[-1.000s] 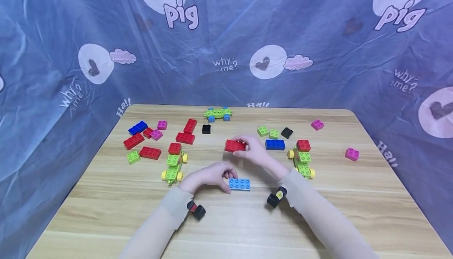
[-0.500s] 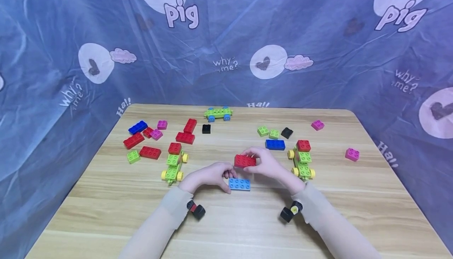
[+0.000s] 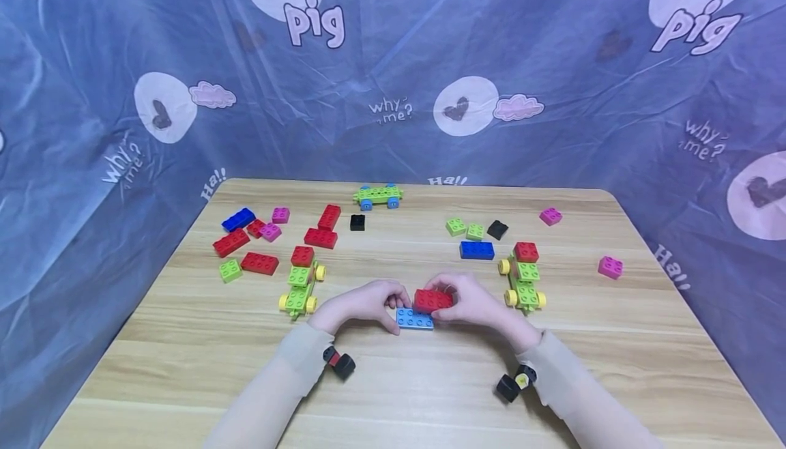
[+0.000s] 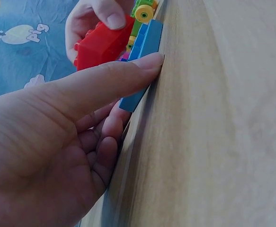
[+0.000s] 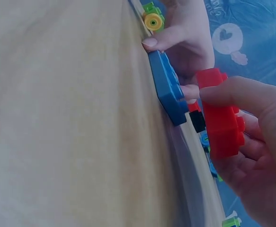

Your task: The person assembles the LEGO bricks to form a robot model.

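Observation:
A light blue brick (image 3: pixel 413 321) lies on the table, studs up, near the middle. My left hand (image 3: pixel 367 301) holds its left end, with the thumb on the near side and fingers behind, as the left wrist view shows. My right hand (image 3: pixel 471 300) grips a long red brick (image 3: pixel 432 300) between thumb and fingers. In the right wrist view the red brick (image 5: pixel 219 113) is held apart from the blue brick (image 5: pixel 167 87), above the table. The right-hand fingers behind the red brick are partly hidden.
Two green cars with yellow wheels and red bricks on top stand at left (image 3: pixel 301 282) and right (image 3: pixel 524 278). A green car base with blue wheels (image 3: pixel 378 196) stands at the back. Several loose bricks lie left; a dark blue brick (image 3: pixel 477 250) lies behind the right hand.
My right hand has brought the red brick nearer and slightly right, from behind the light blue brick to just above its far side. The left hand has stayed in place.

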The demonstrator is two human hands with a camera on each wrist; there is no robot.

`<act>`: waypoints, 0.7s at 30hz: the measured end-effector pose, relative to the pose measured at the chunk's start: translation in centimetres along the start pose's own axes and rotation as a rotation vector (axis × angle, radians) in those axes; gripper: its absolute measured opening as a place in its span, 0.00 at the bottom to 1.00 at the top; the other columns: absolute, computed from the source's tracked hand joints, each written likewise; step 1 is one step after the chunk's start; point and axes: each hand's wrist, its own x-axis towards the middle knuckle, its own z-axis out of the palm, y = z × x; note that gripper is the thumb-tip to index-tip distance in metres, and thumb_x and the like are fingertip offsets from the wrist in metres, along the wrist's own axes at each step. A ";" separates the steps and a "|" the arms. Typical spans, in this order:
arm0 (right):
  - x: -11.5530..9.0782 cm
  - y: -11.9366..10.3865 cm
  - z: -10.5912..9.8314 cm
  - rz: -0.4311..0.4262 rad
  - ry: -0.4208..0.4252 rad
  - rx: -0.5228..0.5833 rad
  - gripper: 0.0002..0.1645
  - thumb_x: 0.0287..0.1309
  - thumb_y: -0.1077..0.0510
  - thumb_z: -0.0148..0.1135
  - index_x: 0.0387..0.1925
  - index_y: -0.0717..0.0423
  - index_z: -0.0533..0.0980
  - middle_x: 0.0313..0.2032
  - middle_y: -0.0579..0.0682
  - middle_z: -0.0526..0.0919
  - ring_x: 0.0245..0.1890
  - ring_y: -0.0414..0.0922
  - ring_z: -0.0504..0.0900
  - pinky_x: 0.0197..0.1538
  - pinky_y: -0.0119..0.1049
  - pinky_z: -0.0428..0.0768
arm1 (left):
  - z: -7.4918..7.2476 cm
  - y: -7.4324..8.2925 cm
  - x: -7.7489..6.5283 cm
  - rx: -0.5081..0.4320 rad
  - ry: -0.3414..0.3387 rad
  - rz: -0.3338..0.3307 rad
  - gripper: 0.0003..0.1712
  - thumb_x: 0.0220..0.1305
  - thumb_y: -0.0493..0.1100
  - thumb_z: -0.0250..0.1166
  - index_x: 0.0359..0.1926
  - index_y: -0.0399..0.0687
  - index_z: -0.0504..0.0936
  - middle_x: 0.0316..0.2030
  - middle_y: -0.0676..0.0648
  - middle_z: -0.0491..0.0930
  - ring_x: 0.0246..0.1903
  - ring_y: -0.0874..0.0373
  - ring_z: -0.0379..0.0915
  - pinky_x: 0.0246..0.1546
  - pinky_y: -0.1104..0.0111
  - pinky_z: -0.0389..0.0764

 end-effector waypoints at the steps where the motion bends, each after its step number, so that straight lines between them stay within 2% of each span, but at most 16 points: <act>1: -0.1 0.0 0.1 -0.003 -0.006 0.000 0.23 0.42 0.55 0.74 0.43 0.53 0.79 0.37 0.46 0.84 0.38 0.39 0.78 0.43 0.33 0.76 | 0.0 0.0 0.0 0.002 -0.001 0.000 0.25 0.40 0.36 0.79 0.43 0.41 0.80 0.34 0.53 0.75 0.34 0.63 0.67 0.39 0.74 0.71; 21: -1.1 -0.4 1.1 0.042 -0.050 0.005 0.25 0.40 0.57 0.75 0.44 0.54 0.79 0.39 0.46 0.84 0.40 0.40 0.79 0.46 0.34 0.76 | 0.0 -0.3 0.1 0.009 -0.001 0.016 0.24 0.40 0.36 0.79 0.42 0.42 0.80 0.34 0.54 0.75 0.34 0.64 0.66 0.39 0.75 0.71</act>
